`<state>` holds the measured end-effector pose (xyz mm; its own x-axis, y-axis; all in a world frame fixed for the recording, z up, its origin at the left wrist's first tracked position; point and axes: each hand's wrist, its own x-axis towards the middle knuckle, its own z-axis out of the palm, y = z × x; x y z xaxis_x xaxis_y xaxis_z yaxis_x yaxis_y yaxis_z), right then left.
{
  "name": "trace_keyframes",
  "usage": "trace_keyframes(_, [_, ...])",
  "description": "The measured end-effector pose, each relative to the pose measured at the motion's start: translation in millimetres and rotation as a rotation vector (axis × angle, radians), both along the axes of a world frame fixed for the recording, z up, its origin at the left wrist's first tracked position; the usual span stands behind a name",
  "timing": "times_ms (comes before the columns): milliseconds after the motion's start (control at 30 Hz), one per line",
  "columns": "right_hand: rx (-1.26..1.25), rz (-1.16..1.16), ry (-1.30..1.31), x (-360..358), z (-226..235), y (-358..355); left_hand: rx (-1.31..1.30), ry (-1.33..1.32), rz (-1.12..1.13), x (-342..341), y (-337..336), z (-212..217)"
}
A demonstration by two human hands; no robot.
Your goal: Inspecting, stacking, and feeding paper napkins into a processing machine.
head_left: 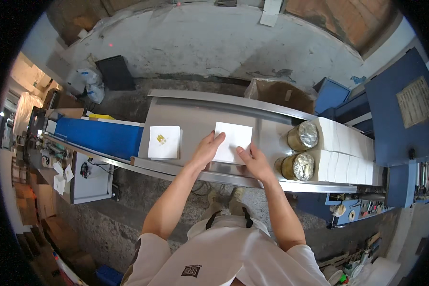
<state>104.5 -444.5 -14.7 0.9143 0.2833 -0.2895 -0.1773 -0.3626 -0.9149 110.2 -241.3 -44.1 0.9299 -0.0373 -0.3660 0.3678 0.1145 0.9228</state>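
Observation:
My left hand and my right hand grip a stack of white square paper sheets from its two sides, thumbs on top. The stack is over the middle of a metal worktop; whether it rests there or is lifted a little, I cannot tell. To the left of my left hand lies another white square stack with a small gold print on top. Right of my right hand are two gold-brown cylinders with shiny, film-like ends. They sit against rows of white paper stacks.
A blue conveyor belt adjoins the worktop's left end. A blue machine stands at the right end. Behind the worktop is a carton with a plastic liner. A white-topped side table stands at lower left.

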Motion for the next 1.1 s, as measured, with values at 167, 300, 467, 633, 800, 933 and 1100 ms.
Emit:
trace_keyframes(167, [0.079, -0.124, 0.065, -8.6, 9.7, -26.6, 0.267, -0.059, 0.096, -10.8, 47.1, 10.8])
trace_keyframes(300, [0.150, -0.144, -0.068, -20.9, 15.6, -43.0, 1.113, -0.443, 0.116, -9.8, 142.7, 22.3])
trace_keyframes(467, [0.214, -0.085, -0.014, -25.6, 25.2, -35.1, 1.317, -0.279, -0.258, -4.1, 205.8, 14.5])
trace_keyframes(633, [0.185, -0.084, -0.026, -26.7, 28.4, -36.3, 1.346, -0.362, -0.161, -7.5, 197.2, 13.4])
trace_keyframes(800, [0.179, -0.125, -0.066, -28.5, 36.9, -35.1, 1.439, -0.536, -0.079, -18.8, 183.0, 38.0])
trace_keyframes(933, [0.290, -0.070, 0.041, -32.5, 60.3, -25.5, 1.159, -0.359, -0.033, -30.6, 162.0, 94.7])
trace_keyframes(1100, [0.865, -0.028, 0.605, -11.2, 61.6, 18.5, 1.039, -1.010, -0.035, -23.8, 73.7, 135.0])
